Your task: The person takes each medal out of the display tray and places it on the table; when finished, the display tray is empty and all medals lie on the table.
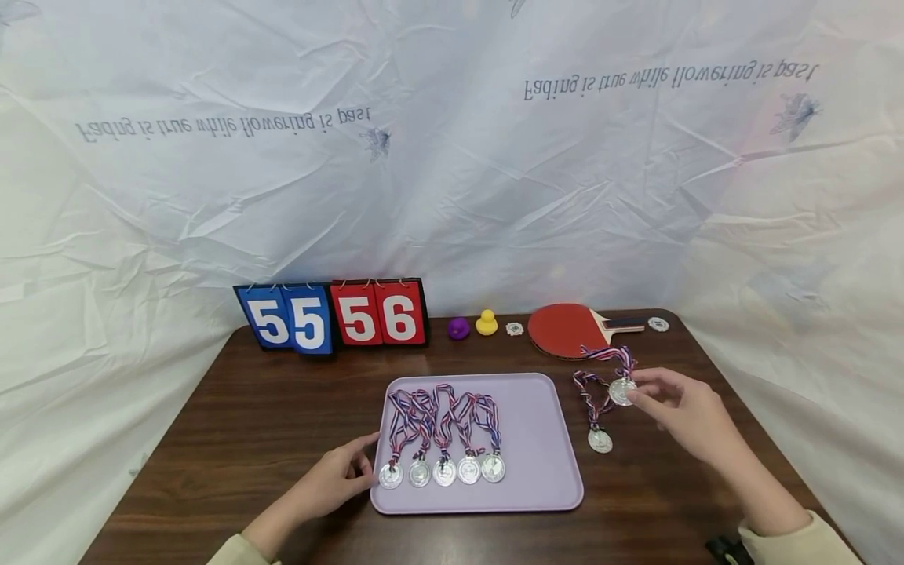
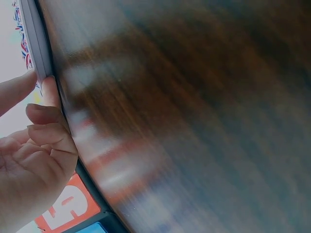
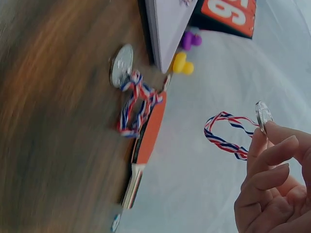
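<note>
Head view: right hand (image 1: pixel 681 410) pinches medal (image 1: pixel 621 391), left hand (image 1: pixel 336 480) grips tray (image 1: pixel 540 447); I'd lift ribbon (image 1: pixel 625 361) clear of loop (image 1: pixel 591 410) beside pinch.

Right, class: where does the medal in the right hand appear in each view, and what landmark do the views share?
Head: held medal, right of centre, in the right hand.
Left wrist: not in this picture.
Right wrist: right side, about mid-height, pinched by finger and thumb.
Shared landmark: the lilac tray, low centre in the head view, upper left edge in the left wrist view, top centre in the right wrist view.
</note>
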The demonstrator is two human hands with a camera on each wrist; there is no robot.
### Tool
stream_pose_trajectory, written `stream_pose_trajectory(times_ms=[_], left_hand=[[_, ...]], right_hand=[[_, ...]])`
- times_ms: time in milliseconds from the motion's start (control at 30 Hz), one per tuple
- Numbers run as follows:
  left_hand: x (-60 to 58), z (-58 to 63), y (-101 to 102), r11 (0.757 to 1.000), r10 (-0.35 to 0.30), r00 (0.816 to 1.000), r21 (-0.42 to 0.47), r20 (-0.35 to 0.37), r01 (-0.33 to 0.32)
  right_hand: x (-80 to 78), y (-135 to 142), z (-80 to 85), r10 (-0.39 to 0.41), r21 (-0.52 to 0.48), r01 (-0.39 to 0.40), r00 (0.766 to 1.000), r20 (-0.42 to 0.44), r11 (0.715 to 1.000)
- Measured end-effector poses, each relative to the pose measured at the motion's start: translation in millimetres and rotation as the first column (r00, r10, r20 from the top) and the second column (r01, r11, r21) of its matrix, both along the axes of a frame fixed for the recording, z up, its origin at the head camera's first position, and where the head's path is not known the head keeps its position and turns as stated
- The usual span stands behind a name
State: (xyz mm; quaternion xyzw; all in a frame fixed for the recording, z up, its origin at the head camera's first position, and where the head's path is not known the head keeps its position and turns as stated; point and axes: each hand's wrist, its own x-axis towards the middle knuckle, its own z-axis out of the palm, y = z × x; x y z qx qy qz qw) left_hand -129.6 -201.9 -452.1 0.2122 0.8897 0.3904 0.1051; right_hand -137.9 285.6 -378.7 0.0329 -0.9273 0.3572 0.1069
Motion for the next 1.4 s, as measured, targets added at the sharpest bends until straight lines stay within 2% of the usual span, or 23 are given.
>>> stream_pose_trajectory(times_ms=[233, 400, 600, 733, 833, 1100, 1233, 1400], left_hand=[[0.1, 0.4, -0.9, 1.0, 0.007, 1.0, -0.027, 0.011, -0.007], [-1.1, 0.0, 0.0, 1.0, 0.002, 1.0, -0.024, 0.003, -0.002], [-1.1, -0.8, -0.2, 0.999, 0.007, 1.0, -0.033, -0.001, -0.007], [-1.2, -1.4, -0.8, 0.999, 0.007, 1.0, -0.034, 0.004, -0.006], [-1.4, -2.2, -1.5, 0.999, 0.006, 1.0, -0.034, 0.006, -0.005], [-1.9, -3.5, -2.4, 0.999, 0.003, 1.0, -0.034, 0.005, -0.003], [-1.8, -3.9, -2.3, 1.0, 0.001, 1.0, -0.031, 0.004, -0.001], [-1.6, -3.9, -2.0, 0.999, 0.002, 1.0, -0.034, 0.001, -0.002]], right_hand=[[-4.7, 23.0, -1.0, -0.003, 0.024, 0.001, 0.999, 0.049, 1.0], [-12.4, 40.7, -8.0, 0.009, 0.004, -0.009, 0.995, 0.101, 1.0], [-22.7, 55.3, -18.6, 0.018, 0.002, -0.018, 0.993, 0.119, 1.0], [-25.7, 58.5, -27.4, 0.006, 0.064, -0.016, 0.989, 0.147, 0.998], [-25.5, 57.6, -36.4, 0.01, 0.112, -0.033, 0.98, 0.198, 0.993], [-20.6, 56.7, -50.7, 0.016, 0.092, -0.051, 0.939, 0.345, 0.994], [-18.4, 58.8, -54.1, 0.022, 0.092, -0.061, 0.926, 0.377, 0.994], [-15.4, 57.4, -61.0, 0.057, 0.063, -0.087, 0.923, 0.38, 0.994]])
